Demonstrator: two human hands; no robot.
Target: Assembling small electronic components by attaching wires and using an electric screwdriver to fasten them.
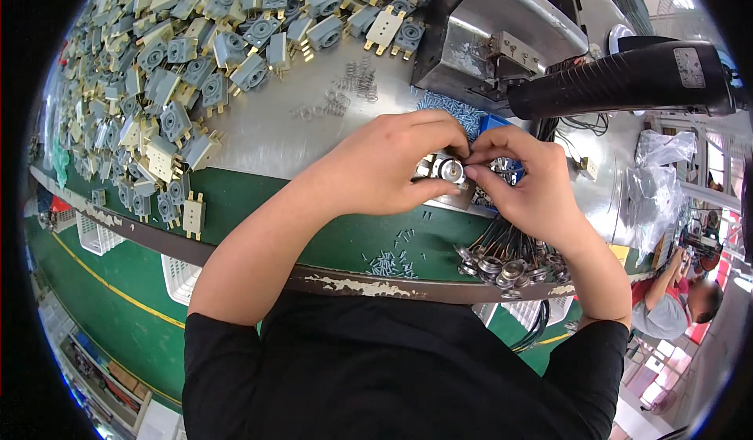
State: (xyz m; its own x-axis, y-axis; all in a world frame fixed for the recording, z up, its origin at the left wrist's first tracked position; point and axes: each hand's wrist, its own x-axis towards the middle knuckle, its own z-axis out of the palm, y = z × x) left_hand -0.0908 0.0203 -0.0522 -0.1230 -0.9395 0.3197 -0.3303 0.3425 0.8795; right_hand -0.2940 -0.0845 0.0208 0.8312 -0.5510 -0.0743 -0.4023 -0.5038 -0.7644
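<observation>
Below, green worktop (337, 240), green floor (86, 303)

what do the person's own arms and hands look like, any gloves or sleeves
A black short-sleeved top is worn; its plain left sleeve and right sleeve end near the elbows, leaving both forearms uncovered. The left hand and right hand are bare, without gloves. No watch, bracelet or ring shows, though some fingers are partly hidden.

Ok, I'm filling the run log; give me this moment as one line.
left hand: holding round metal-faced part | right hand: at its right edge | nearby: loose screws, coil springs
</observation>
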